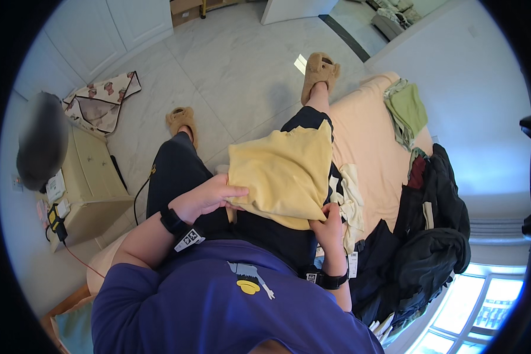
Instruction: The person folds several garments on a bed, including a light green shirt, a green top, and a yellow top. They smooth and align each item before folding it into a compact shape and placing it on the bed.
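Note:
A pale yellow cloth garment [283, 168] lies spread over my lap and thighs; its exact kind cannot be made out. My left hand [214, 193] grips its near left edge, thumb on top and fingers tucked beneath. At the near right corner, my right hand [328, 227] pinches the fabric between thumb and fingers. Between the two hands the near edge hangs in a slack curve, with soft folds across the middle. A cream-white cloth [351, 203] lies on the bed just right of my right hand.
I sit on a bed with a peach sheet [366, 135]. Folded green clothes [406, 112] lie at its far right, and a heap of dark clothes [419, 253] at the near right. A cream cabinet [94, 171] stands left, near a patterned fabric box [103, 103] on the floor.

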{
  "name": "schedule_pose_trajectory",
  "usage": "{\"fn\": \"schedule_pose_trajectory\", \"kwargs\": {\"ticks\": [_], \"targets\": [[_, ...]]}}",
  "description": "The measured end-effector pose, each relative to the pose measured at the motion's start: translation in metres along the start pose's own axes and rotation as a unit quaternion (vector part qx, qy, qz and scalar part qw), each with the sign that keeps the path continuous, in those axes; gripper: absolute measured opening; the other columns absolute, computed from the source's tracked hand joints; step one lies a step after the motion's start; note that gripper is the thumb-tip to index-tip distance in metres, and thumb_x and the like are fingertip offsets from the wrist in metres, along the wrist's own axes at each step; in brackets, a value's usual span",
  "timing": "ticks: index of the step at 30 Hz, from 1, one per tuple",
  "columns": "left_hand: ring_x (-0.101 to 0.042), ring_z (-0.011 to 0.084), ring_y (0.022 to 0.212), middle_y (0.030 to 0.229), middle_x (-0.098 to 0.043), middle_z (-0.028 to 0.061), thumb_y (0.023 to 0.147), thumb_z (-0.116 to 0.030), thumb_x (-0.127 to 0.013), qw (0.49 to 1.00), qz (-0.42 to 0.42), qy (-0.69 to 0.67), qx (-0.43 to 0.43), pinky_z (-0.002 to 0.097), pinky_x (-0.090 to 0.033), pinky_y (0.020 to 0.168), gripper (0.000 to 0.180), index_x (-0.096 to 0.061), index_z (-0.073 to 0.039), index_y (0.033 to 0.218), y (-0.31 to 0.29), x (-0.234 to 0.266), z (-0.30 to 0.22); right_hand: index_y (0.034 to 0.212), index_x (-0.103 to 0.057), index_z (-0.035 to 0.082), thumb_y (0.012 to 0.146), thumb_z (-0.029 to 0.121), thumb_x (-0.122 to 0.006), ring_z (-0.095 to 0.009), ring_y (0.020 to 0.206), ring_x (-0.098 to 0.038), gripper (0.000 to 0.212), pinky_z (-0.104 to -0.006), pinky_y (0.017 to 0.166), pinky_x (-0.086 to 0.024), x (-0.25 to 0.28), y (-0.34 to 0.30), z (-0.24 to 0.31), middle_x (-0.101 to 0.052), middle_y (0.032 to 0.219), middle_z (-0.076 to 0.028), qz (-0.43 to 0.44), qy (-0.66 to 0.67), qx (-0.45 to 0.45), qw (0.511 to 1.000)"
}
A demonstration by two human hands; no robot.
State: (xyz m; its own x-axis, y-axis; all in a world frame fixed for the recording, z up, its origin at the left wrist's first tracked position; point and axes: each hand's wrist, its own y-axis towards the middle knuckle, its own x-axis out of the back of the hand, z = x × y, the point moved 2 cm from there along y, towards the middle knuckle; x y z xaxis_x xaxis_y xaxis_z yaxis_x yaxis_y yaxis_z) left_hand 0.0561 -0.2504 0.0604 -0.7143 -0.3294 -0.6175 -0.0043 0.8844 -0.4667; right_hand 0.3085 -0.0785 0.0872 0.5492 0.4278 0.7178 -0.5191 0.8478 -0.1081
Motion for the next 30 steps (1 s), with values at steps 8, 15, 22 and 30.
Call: {"fn": "schedule_pose_trajectory", "kwargs": {"ticks": [8,15,22,30], "targets": [[-0.065,0.0179,0.090,0.107,-0.064,0.0098,0.089,-0.023,-0.065,0.967,0.082,0.074,-0.228,0.0295,-0.056,0.070,0.040,-0.052,0.001,0.119,-0.025,-0.081,-0.090,0.083,-0.044,0.005,0.079,-0.002,-0.063,-0.012,0.073,-0.050,0.021,-0.0254,0.069,-0.043,0.079,-0.006,0.050,-0.055,0.084,-0.006,-0.425,0.068,0.256,0.866],[-0.065,0.0192,0.075,0.091,-0.065,0.0115,0.096,-0.031,-0.052,0.964,0.056,-0.001,-0.261,0.0306,-0.051,0.053,0.032,-0.058,-0.001,0.104,-0.021,-0.140,-0.154,0.081,-0.043,0.006,0.078,-0.003,-0.064,-0.007,0.065,-0.041,0.024,-0.0197,0.061,-0.038,0.155,0.009,0.089,-0.045,0.077,-0.001,-0.315,0.309,0.218,0.870],[-0.066,0.0171,0.072,0.091,-0.066,0.0119,0.094,-0.033,-0.054,0.941,0.057,0.008,-0.333,0.0263,-0.055,0.056,0.036,-0.059,0.001,0.104,0.015,-0.185,-0.218,0.087,-0.049,0.004,0.085,-0.004,-0.057,-0.010,0.072,-0.053,0.012,-0.0205,0.067,-0.045,0.197,0.070,0.105,-0.053,0.084,-0.005,-0.303,0.380,0.234,0.842],[-0.066,0.0174,0.072,0.090,-0.067,0.0122,0.095,-0.031,-0.055,0.964,0.084,0.126,-0.217,0.0284,-0.056,0.063,0.037,-0.057,0.004,0.106,-0.015,-0.134,-0.133,0.083,-0.040,0.007,0.077,-0.008,-0.060,-0.013,0.082,-0.049,0.026,-0.0219,0.076,-0.041,0.151,0.005,0.038,-0.050,0.091,-0.006,-0.298,0.213,0.208,0.907]]}}
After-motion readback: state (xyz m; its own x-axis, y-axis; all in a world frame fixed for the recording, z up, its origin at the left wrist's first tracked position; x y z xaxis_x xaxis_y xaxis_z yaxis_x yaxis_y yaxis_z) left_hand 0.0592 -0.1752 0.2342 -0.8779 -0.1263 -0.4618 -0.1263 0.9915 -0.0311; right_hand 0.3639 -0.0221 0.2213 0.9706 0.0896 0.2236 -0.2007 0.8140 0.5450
